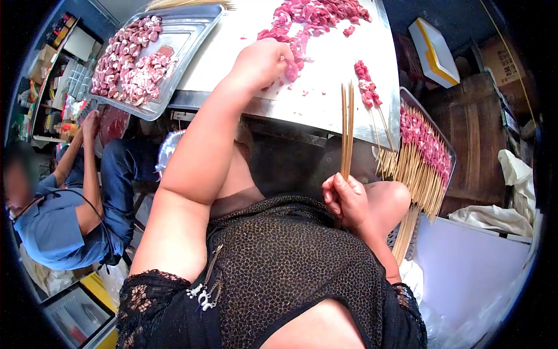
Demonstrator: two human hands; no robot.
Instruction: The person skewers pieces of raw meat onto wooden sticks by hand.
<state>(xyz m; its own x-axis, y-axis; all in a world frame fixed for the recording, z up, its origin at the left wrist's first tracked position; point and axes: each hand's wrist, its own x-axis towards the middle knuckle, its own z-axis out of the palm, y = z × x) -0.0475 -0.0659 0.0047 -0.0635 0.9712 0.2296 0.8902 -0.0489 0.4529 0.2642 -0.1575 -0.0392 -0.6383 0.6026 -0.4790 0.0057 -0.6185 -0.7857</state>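
Note:
My left hand reaches over the white tabletop, its fingers curled closed on a piece of raw meat at the near edge of a loose pile of raw meat. Close to my lap, my right hand is wrapped around several bare bamboo skewers, which point upward. Threaded meat skewers lie at the table's right edge, their sticks hanging past it.
A metal tray of meat chunks stands at the table's left. On the right, another tray holds many threaded skewers. A co-worker in a blue shirt sits at left. A white and yellow box is beyond the table's right side.

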